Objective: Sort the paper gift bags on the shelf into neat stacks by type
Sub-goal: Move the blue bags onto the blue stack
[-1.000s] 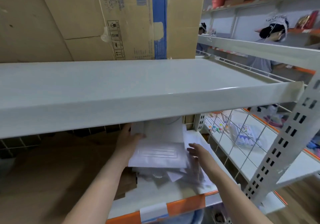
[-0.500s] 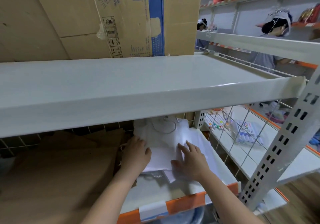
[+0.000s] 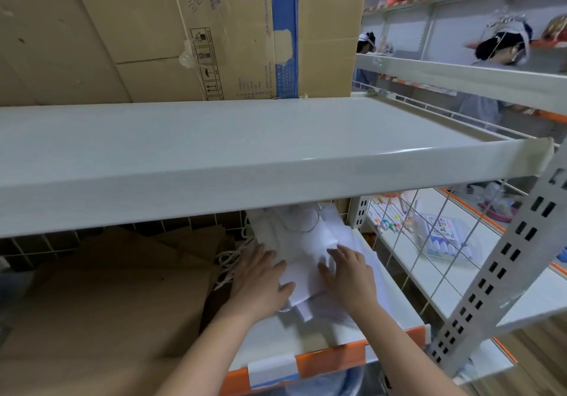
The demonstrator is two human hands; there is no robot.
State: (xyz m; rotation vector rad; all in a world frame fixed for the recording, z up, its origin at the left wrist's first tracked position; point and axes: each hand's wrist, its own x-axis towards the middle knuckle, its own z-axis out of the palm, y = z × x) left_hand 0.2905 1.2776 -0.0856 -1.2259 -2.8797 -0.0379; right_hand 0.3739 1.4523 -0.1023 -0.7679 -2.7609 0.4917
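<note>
A pile of white paper gift bags [image 3: 302, 242] with cord handles lies flat on the lower shelf [image 3: 306, 339], its far end hidden under the upper shelf board. My left hand [image 3: 260, 282] rests on the pile's left edge with its thumb on top of the bags. Flat on the pile's right side, my right hand [image 3: 348, 276] presses down with spread fingers. Brown paper bags [image 3: 116, 288] lie stacked to the left of the white ones, with loose white cords [image 3: 228, 260] between the two piles.
A wide white upper shelf [image 3: 245, 156] juts out above my hands, with flattened cardboard boxes [image 3: 184, 33] standing behind it. A wire grid [image 3: 429, 242] closes the shelf's right side; markers lie beyond it. A perforated upright [image 3: 503, 267] stands at right. Two people work in the background.
The white bag held up a second ago has been laid flat on the pile. Both hands came down onto the white bags and now press them.
</note>
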